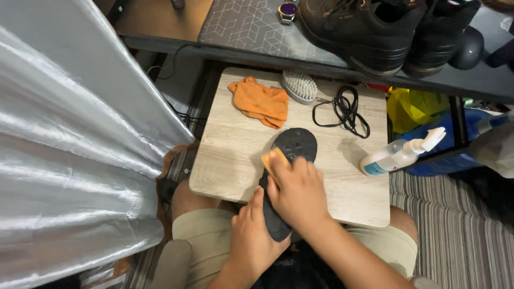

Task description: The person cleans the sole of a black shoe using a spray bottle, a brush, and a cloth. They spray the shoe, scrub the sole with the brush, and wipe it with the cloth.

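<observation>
The right hand (297, 192) lay palm down across a black insole (286, 176), its fingers curled around a small orange sponge (274, 159) and pressing it against the insole's upper face. The left hand (251, 235) sat lower and nearer the body, wrapped around the heel end of the insole and gripping it at the near edge of the small table (235, 150), with the thumb raised along the insole's side. Both forearms came up from the lap, over knees in tan shorts (201, 235). The insole lay lengthwise on the table, its rounded toe end pointing away from the person and its heel end hanging just past the near edge. Beyond it, well clear of the hands, lay a crumpled orange cloth (261, 101), a brush (300, 85) with pale bristles turned upward just beside the cloth, and a loose tangle of black laces (345, 109). A white spray bottle (399, 155) lay on its side at the right edge of the table, its nozzle pointing away to the right. Above the table ran a dark shelf (246, 27) with a patterned mat, carrying a pair of black shoes (375, 29) and a wristwatch (287, 10). A shiny silver curtain (69, 150) hung in folds along the left. The table top was pale wood grain with rounded corners; the insole looked matte and faintly dimpled, and the floor on the right was covered by a striped rug (455, 230).
</observation>
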